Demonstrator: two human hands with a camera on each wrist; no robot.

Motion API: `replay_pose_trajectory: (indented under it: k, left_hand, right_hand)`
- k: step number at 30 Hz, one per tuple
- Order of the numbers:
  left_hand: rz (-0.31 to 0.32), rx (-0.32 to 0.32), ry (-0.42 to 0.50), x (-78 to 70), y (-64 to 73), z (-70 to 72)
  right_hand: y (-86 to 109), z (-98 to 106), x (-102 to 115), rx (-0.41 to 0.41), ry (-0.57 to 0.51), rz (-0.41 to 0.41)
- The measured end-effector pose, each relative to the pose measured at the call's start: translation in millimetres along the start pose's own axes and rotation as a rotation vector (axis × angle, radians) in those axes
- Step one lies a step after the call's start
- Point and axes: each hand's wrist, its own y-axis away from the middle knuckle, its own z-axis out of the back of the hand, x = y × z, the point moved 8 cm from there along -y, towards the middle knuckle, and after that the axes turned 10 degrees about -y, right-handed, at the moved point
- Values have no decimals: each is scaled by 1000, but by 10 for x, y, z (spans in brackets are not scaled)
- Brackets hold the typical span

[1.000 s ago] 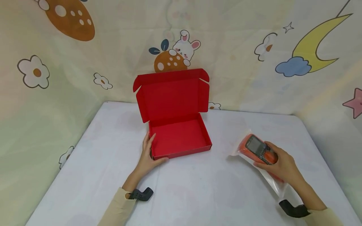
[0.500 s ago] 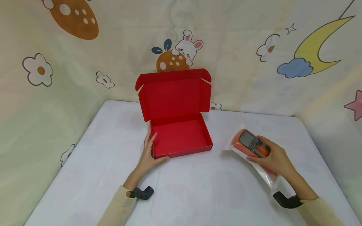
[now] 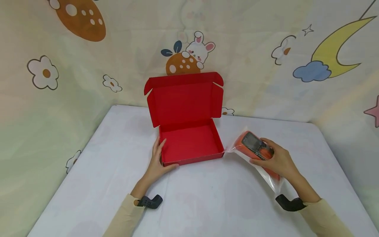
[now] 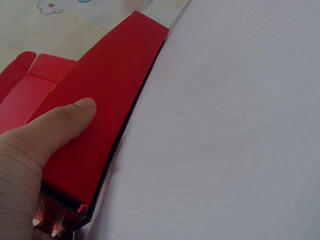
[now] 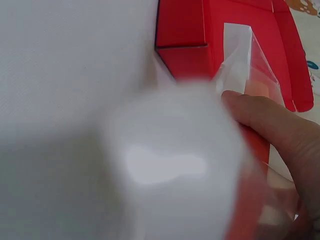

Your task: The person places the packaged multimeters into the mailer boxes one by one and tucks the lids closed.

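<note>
A red cardboard box (image 3: 189, 141) stands on the table with its lid (image 3: 185, 102) raised at the back; its inside is bare. My left hand (image 3: 155, 163) grips the box's front left corner, thumb flat along the front wall (image 4: 105, 100) and fingers at the left side. To the right, my right hand (image 3: 279, 159) holds an orange multimeter (image 3: 251, 143) with a dark screen, sealed in a clear plastic bag (image 3: 263, 176). The bag's far corner overlaps the box's front right corner in the head view. In the right wrist view the bag (image 5: 170, 165) blurs across the foreground.
The white table (image 3: 213, 204) carries the box and meets a printed cloth backdrop (image 3: 251, 49) behind and at both sides. Dark wrist mounts (image 3: 152, 201) sit on both forearms, below beige sleeves.
My right hand has moved left and slightly away from me with the bagged multimeter, bringing it close to the box. My left hand stays on the box's corner; the view shifts slightly.
</note>
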Motion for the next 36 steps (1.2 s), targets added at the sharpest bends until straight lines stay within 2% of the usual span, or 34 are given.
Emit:
replay_pose_trajectory:
  k: [6,16,22,30,36]
  left_hand:
    - [5,9,-4,6,-4,0]
    - [-15,-1,-11,11,-4,6]
    - [-22,-3,-14,4,-8,6]
    - [-20,-16,-27,6,-2,23]
    - [-17,-13,-29,24,-8,18]
  right_hand:
    - [-84,-60,103,11,16,31]
    - [-167,-322,244,61,38,33]
    - [-207,-377,323,49,43,60]
    - [-273,-430,428,39,104,124]
    - [-330,-470,473,69,131,123]
